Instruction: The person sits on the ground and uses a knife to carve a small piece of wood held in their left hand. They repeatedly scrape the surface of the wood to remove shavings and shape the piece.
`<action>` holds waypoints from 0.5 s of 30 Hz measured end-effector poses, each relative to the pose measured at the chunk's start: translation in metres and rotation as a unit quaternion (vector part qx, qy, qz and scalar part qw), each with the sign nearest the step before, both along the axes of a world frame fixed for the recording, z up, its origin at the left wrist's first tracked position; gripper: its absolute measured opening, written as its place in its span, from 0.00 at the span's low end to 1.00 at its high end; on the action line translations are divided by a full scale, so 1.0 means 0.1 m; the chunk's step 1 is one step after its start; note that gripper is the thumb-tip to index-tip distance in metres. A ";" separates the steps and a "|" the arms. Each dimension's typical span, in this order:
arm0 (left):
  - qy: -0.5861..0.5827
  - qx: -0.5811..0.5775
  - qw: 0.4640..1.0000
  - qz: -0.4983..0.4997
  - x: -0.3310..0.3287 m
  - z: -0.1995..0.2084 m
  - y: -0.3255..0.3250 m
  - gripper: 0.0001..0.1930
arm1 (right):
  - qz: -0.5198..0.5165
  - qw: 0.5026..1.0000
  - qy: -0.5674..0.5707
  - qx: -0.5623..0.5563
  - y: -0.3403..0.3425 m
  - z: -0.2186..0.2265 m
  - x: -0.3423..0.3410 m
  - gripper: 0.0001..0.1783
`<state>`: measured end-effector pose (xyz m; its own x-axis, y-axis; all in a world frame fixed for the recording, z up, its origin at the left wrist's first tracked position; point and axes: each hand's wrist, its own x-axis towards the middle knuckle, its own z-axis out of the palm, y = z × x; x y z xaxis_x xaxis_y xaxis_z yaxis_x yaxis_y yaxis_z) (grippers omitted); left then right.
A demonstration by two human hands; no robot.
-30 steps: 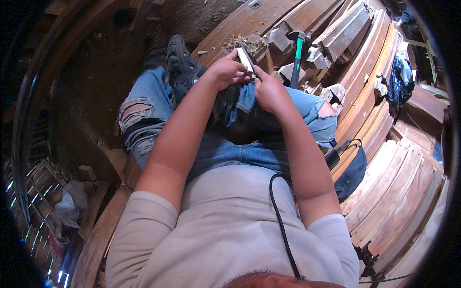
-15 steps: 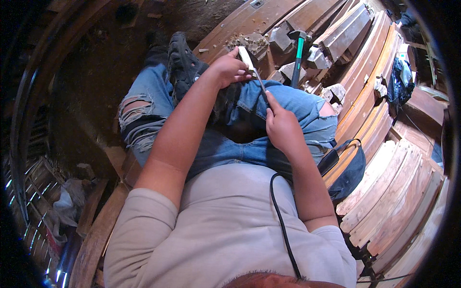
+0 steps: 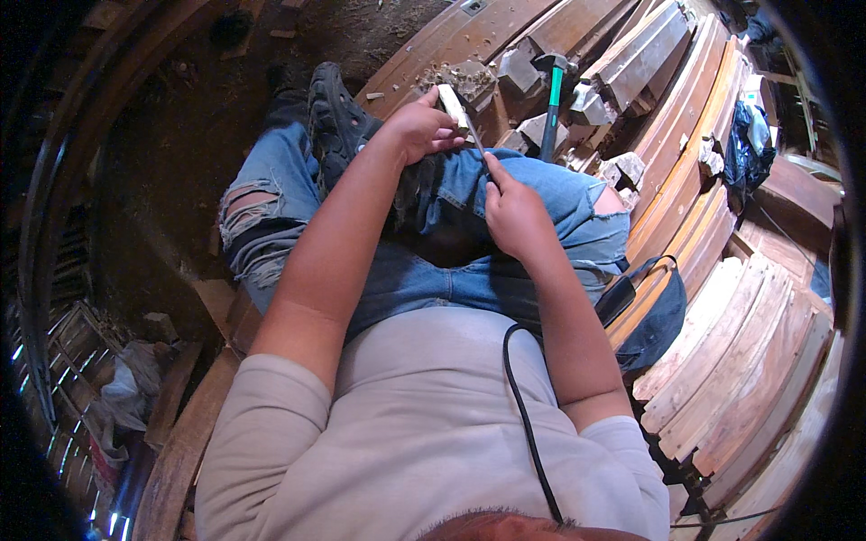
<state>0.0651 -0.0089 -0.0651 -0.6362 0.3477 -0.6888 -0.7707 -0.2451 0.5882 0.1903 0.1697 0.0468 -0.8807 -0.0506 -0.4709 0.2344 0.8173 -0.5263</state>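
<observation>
My left hand [image 3: 422, 131] is closed around a short, pale piece of wood [image 3: 453, 105], held above my thigh near the black shoe [image 3: 338, 122]. The thumb side grips the far end and the other fingers curl beneath. My right hand [image 3: 517, 212] is wrapped around a slim tool with a narrow metal blade [image 3: 476, 138]; its handle is mostly hidden in the fist. The blade reaches up to the near end of the pale piece and seems to touch it. Whether it is a knife, a file or a chisel, I cannot make out.
A hammer with a green and black handle [image 3: 551, 104] rests among wood blocks beyond my right knee. Wood shavings [image 3: 465, 77] lie on the boards ahead. Long curved planks [image 3: 681, 135] run along the right, with a dark blue bag [image 3: 750, 149] and stacked pale boards [image 3: 731, 334].
My right hand has slid forward and a little left with the tool, bringing its fist closer to the pale wood. My left hand has shifted slightly left, still holding the wood.
</observation>
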 end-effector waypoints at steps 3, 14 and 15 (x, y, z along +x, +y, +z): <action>0.005 0.001 1.000 -0.011 -0.02 -0.01 -0.02 0.46 | 0.003 1.000 -0.016 0.011 -0.06 -0.01 -0.10 0.28; -0.007 0.026 0.999 -0.023 -0.03 0.07 -0.03 0.52 | 0.020 0.998 0.055 -0.006 -0.06 -0.39 -0.54 0.27; -0.010 0.025 0.999 -0.019 -0.02 0.08 -0.03 0.52 | 0.022 0.998 0.060 -0.006 -0.03 -0.37 -0.45 0.28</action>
<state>0.0629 -0.0120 -0.0574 -0.6083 0.4059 -0.6821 -0.7913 -0.2437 0.5607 0.1452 0.1668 0.0094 -0.9275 -0.0959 -0.3612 0.1327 0.8190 -0.5583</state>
